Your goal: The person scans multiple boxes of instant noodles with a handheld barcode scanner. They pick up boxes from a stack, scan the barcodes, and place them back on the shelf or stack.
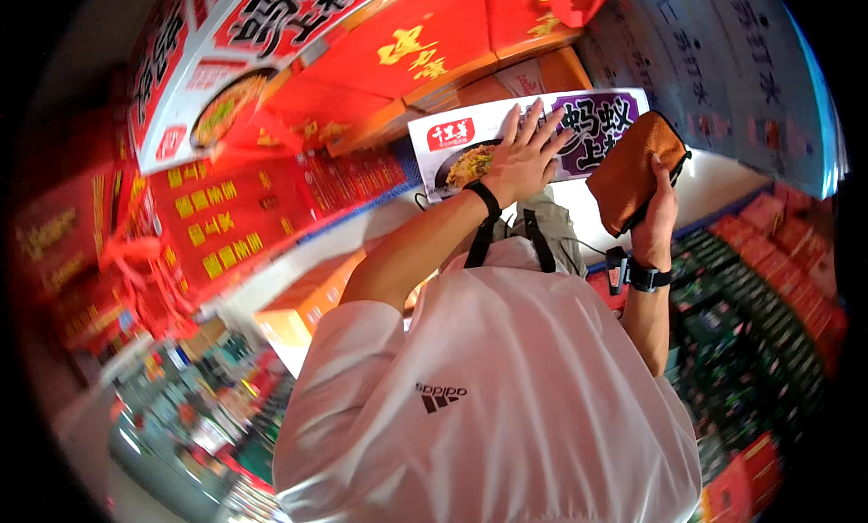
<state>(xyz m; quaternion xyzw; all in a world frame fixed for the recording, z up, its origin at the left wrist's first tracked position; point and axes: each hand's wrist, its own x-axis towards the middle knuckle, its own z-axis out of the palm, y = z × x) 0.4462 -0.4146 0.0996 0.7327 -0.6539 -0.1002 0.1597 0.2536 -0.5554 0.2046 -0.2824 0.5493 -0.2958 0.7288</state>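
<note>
Gripping a brown pouch [631, 175], right hand [660, 211] curled, left hand [523, 166] spread against a white-and-purple box [592, 125]

Holds the left arm [407, 241] bent; spreads the left hand [518, 166] palm down; grips with the right hand [658, 217], thumb [659, 172] uppermost.
</note>
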